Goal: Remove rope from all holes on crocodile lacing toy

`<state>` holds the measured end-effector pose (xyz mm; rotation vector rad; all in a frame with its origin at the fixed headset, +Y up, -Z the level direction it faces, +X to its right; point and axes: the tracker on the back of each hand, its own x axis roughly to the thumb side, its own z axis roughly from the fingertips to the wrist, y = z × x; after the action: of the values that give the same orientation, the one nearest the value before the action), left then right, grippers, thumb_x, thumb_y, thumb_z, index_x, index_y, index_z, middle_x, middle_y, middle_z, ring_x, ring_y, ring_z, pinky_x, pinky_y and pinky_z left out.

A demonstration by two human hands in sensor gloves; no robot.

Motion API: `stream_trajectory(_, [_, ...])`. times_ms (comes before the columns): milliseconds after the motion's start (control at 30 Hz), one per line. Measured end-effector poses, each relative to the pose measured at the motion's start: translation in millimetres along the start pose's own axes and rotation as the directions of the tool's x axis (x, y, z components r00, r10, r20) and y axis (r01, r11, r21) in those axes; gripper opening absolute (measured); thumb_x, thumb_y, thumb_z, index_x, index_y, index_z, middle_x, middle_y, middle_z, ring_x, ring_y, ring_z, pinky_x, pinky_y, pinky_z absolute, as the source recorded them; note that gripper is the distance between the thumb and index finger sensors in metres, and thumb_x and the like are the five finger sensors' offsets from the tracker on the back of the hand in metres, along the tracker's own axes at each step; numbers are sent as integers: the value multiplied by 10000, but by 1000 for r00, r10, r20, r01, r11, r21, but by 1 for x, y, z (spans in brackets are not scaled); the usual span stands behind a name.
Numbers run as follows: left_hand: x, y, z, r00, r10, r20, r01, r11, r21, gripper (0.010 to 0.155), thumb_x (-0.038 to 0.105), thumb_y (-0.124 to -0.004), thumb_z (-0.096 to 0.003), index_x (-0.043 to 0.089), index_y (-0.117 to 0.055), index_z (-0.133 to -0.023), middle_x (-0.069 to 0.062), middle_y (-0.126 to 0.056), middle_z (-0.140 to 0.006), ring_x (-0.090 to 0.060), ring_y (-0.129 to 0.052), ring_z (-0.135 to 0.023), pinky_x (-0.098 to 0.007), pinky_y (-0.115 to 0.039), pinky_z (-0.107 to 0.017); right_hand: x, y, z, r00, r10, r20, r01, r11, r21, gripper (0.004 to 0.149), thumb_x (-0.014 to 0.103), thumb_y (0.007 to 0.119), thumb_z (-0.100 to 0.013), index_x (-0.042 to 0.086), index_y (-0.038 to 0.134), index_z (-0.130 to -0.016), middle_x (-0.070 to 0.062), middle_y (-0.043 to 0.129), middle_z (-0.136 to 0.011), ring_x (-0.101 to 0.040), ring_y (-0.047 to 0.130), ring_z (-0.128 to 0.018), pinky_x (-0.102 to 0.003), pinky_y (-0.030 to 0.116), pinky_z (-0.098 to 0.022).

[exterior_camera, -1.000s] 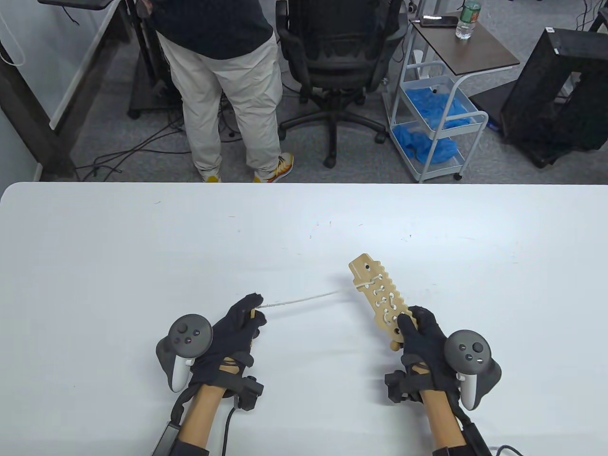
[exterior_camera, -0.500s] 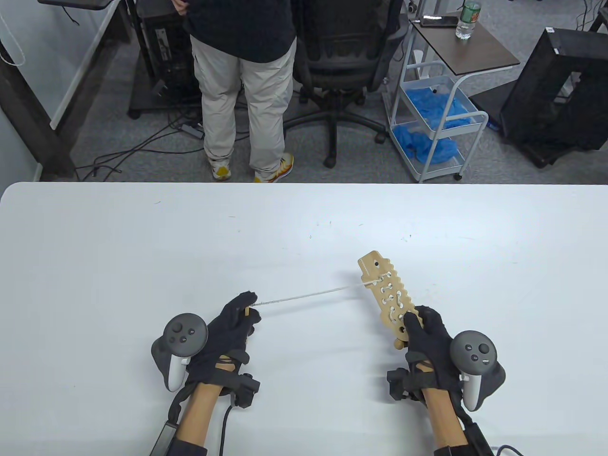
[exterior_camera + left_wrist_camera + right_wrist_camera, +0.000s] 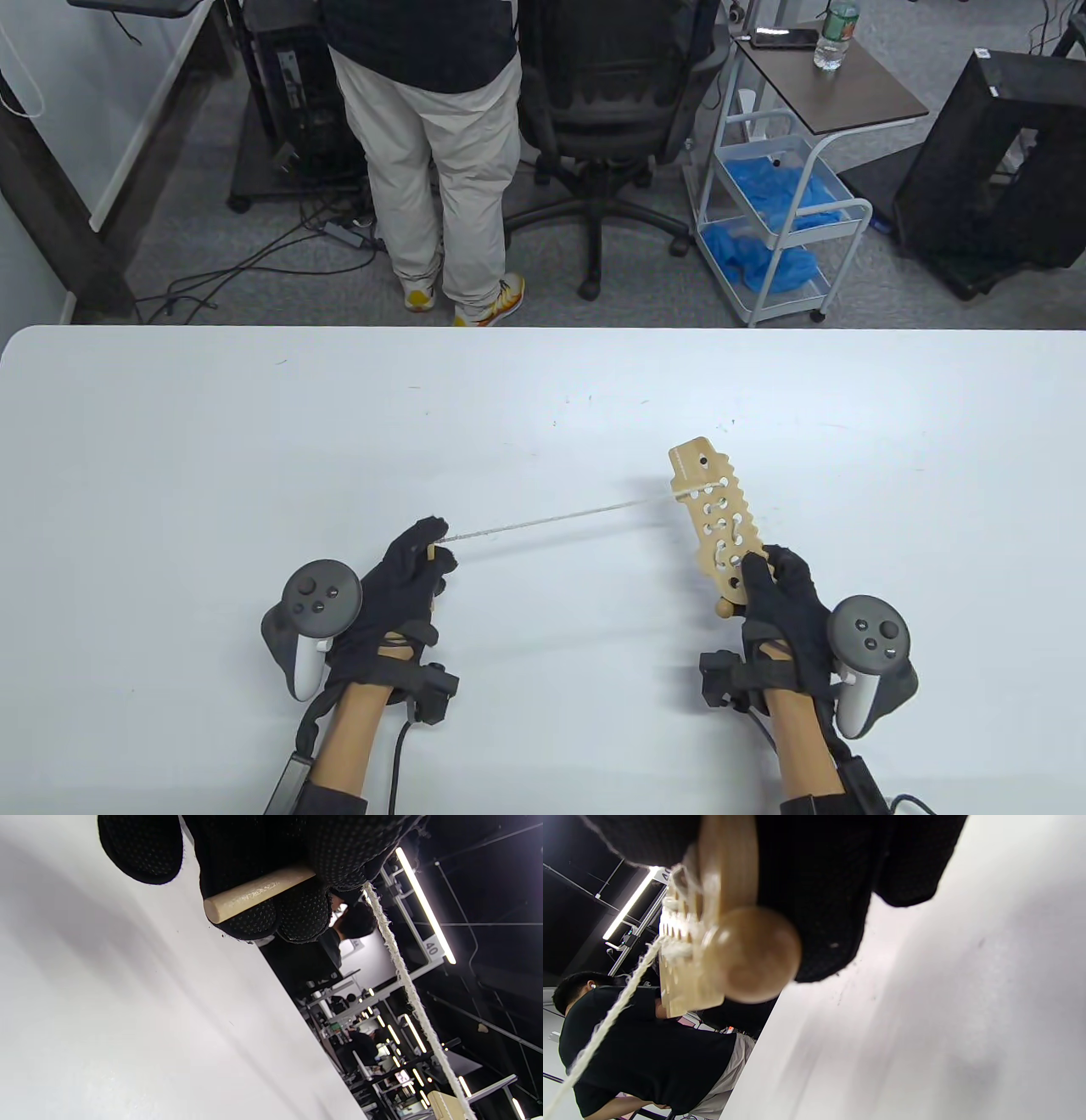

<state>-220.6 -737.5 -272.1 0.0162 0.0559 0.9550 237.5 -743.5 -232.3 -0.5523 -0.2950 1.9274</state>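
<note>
While the right hand [image 3: 776, 594] grips the crocodile toy [image 3: 717, 526] near the tabletop's front edge, the left hand [image 3: 407, 569] pinches the rope's [image 3: 551, 518] wooden needle [image 3: 254, 893] — taut; several holes apparently remain laced.

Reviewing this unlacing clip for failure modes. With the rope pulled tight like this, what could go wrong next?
1. The rope is taut to a hole near the far end of the crocodile toy, while the right hand grips only its near end; the toy may twist or slip.
2. The left hand pinches just the wooden needle; it could slide out.
</note>
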Motion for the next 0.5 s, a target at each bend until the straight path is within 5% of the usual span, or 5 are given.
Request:
stream_trajectory(333, [0, 3, 1, 1000, -22, 0, 22, 999, 28, 548, 296, -827, -482, 429, -717, -1002, 79, -1026, -820, -149, -1015, -642, -530, -786, -613, 0, 0, 1, 1000, -8, -4, 8, 1000, 6, 463, 433, 762, -431, 201, 746, -831, -40, 990, -637, -229, 1076, -450, -528, 801, -533])
stream_trajectory(500, [3, 4, 1, 999, -36, 11, 36, 998, 43, 523, 380, -835, -456, 417, -750, -971, 113, -1081, -750, -119, -1043, -607, -510, -809, -604, 0, 2, 1, 1000, -20, -8, 20, 1000, 22, 465, 436, 761, -432, 201, 745, -833, -39, 989, -639, -226, 1076, -452, -525, 802, -535])
